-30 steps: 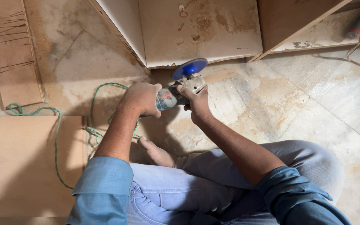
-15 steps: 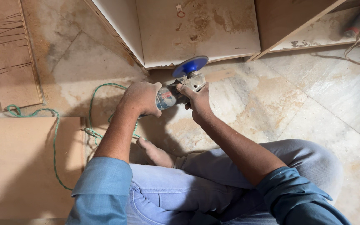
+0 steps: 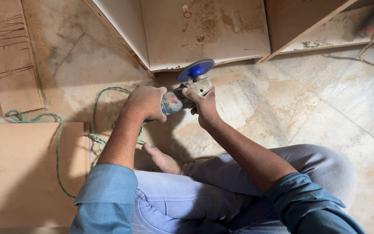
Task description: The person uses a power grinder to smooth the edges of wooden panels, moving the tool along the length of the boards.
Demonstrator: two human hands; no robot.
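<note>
Our left hand (image 3: 146, 103) grips the dusty grinder (image 3: 182, 97) body; our right hand (image 3: 202, 102) clamps its head. Its round blue disc (image 3: 195, 69) meets the smooth wooden board (image 3: 204, 32).

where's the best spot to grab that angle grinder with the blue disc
Probably by the long barrel body of the angle grinder, coming from the rear cord end, where the left hand wraps it. The right hand steadies the head beside the blue disc, which faces the board edge, so keep off that end.
</note>
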